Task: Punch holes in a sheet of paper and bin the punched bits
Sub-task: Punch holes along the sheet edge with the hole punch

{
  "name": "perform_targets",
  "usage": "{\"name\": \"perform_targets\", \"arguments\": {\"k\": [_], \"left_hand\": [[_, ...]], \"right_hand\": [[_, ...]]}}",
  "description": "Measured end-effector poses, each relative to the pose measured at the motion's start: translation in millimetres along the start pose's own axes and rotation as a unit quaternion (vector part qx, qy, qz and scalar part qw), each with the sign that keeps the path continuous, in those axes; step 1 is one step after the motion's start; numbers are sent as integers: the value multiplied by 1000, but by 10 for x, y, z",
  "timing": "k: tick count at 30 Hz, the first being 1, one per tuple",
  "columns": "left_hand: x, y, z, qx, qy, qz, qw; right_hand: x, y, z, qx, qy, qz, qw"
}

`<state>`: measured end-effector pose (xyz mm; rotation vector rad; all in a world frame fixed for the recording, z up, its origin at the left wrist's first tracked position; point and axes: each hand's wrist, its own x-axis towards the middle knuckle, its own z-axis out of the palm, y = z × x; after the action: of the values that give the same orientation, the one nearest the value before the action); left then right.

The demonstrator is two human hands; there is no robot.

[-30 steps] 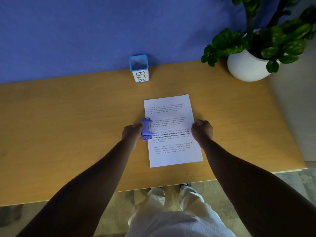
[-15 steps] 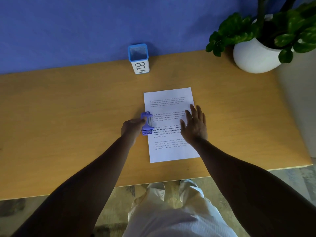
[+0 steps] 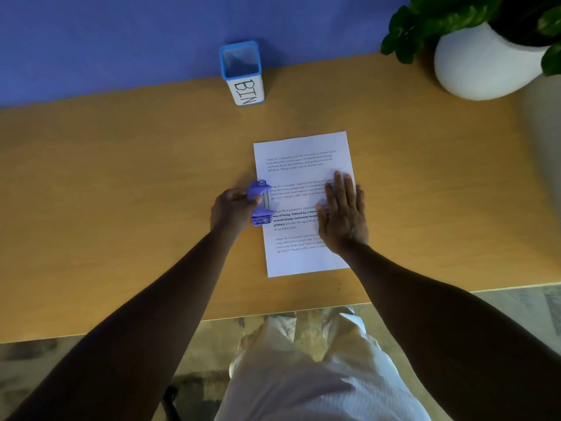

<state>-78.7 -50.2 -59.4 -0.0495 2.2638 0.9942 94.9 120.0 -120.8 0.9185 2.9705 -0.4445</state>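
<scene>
Up at the desk's [image 3: 121,183] far edge, against the blue wall [image 3: 121,34], stands a small white box with a blue rim, lettered "BIN" [image 3: 244,75] — upright, its mouth open, well apart from everything else. Toward the far right corner sits a round white pot [image 3: 482,65] with a leafy green plant [image 3: 425,22] spilling over its left side; part of it runs out of view. Nothing lies between the bin and the work below it, only bare wood.

Near the middle of the desk, closer to the near edge, lies the printed sheet of paper [image 3: 300,153], flat, its long sides running away from the person and slightly skewed. A purple hole punch [image 3: 260,203] sits over the sheet's left edge, about halfway along it. The left hand [image 3: 230,209] is curled round the punch from the left, fingers closed on its handle. The right hand [image 3: 343,214] lies flat and spread on the right half of the sheet, palm down, gripping nothing — it covers the ends of several lines of text.

The desk is light orange-brown wood, smooth, with a pale near edge. Below that edge show a mottled stone-like floor [image 3: 36,357] and the person's white clothing [image 3: 303,375]. The light is dim and bluish.
</scene>
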Motion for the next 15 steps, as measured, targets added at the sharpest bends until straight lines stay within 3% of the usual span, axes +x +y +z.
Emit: {"name": "perform_targets", "arguments": {"k": [9, 15], "left_hand": [[-34, -9, 94, 93, 68, 49, 992], [46, 1, 45, 112, 60, 34, 991]], "right_hand": [[-2, -4, 23, -14, 8, 3, 1000], [-6, -10, 4, -12, 9, 0, 1000]]}}
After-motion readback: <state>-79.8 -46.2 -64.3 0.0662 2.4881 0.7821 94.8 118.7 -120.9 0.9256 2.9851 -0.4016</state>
